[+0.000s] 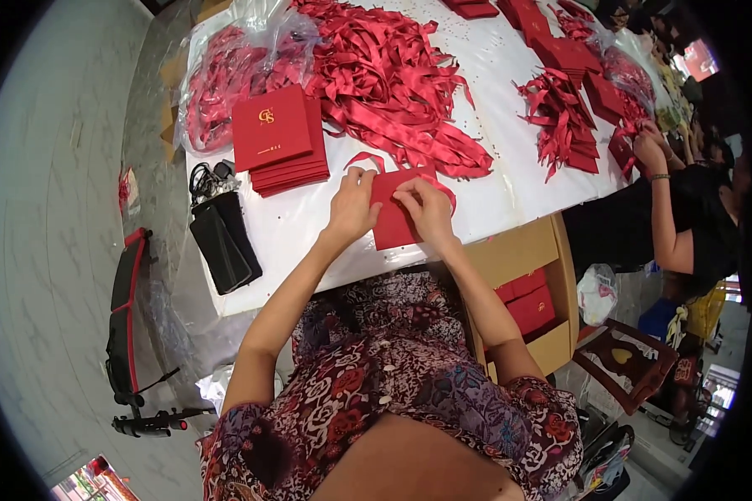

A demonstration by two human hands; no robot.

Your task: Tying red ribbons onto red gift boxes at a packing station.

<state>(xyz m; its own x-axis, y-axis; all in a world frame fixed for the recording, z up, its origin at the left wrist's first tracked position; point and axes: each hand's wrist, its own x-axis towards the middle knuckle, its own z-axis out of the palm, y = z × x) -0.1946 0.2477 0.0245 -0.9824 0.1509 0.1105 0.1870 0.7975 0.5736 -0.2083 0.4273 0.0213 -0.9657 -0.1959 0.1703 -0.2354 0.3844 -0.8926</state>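
Observation:
A flat red card or pouch (397,227) lies at the table's front edge, between my hands. My left hand (355,206) rests at its left edge with fingers curled and the thumb on the red surface. Over its upper right part my right hand (429,210) is closed in a pinch; what sits between the fingertips is too small to make out. A loop of red ribbon (364,157) shows just beyond my left fingers, and more ribbon curves out beside my right hand. Left of my hands stands a stack of red folders (274,134) with gold print.
Loose red ribbons (384,75) cover the table's far middle, beside a clear plastic bag (217,92). A black phone or pouch (224,242) lies front left. An open cardboard box (518,250) with red items stands right of my lap. Another person's arm (664,213) works at the right.

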